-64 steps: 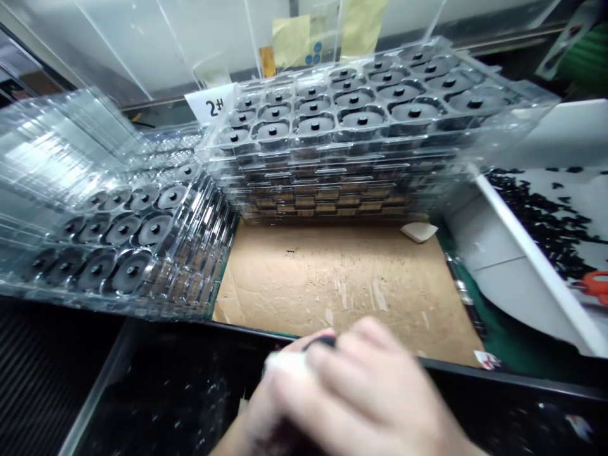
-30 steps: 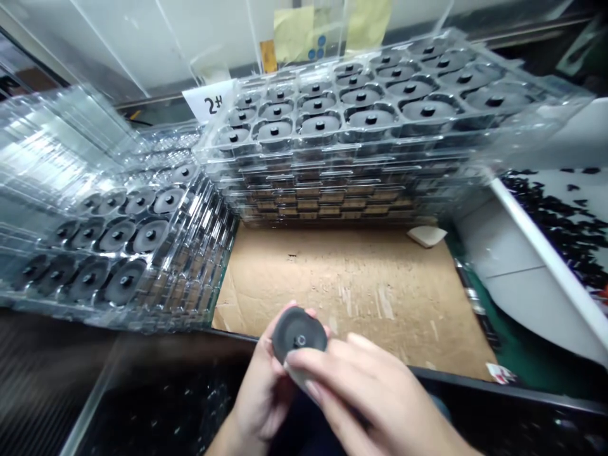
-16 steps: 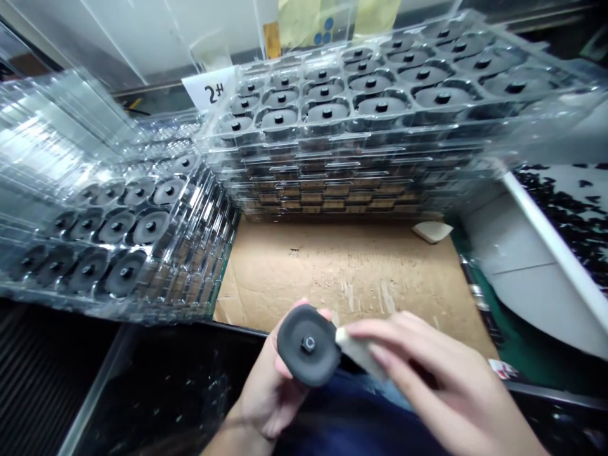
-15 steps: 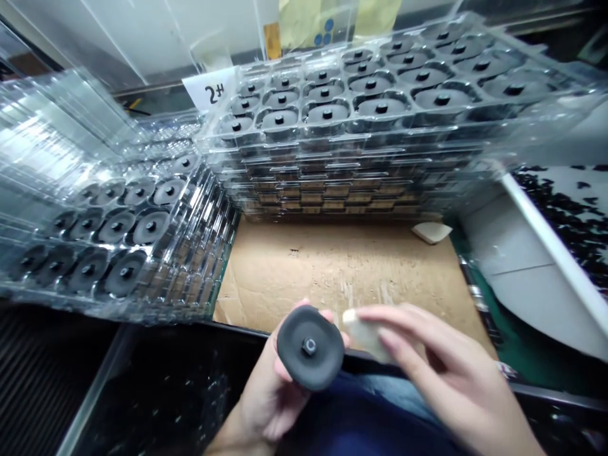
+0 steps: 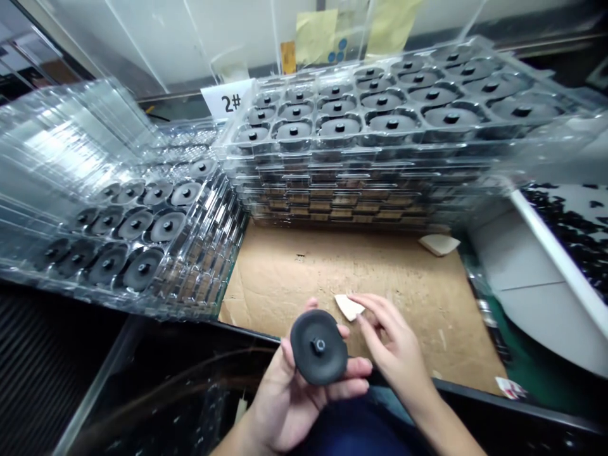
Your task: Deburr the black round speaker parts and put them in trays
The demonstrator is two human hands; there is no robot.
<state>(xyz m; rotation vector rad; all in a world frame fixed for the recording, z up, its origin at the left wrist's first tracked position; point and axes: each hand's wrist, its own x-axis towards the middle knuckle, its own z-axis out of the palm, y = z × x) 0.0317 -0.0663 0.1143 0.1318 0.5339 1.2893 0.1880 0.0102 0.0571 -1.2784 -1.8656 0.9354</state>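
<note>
My left hand [image 5: 297,396] grips a black rounded disc [image 5: 311,364] by its edges, its face turned up. A short stem with a pale ring at its tip rises from the disc's middle. Just to the right, my right hand [image 5: 392,339] pinches a white sponge wedge [image 5: 349,307] at its right side, between thumb and fingertips. The wedge is over the brown cardboard [image 5: 294,266], a little apart from the disc; whether it touches the cardboard I cannot tell.
Clear plastic trays of similar black discs stand stacked at the back [image 5: 339,130] and at the left [image 5: 135,225]. A second white wedge [image 5: 439,244] lies at the cardboard's far right. On the right, a white bin [image 5: 536,253] adjoins many small black parts [image 5: 565,221].
My right hand has moved forward and left with the sponge wedge, away from my body. The disc has shifted slightly right in view, and fingers of my left hand now show beside it.
</note>
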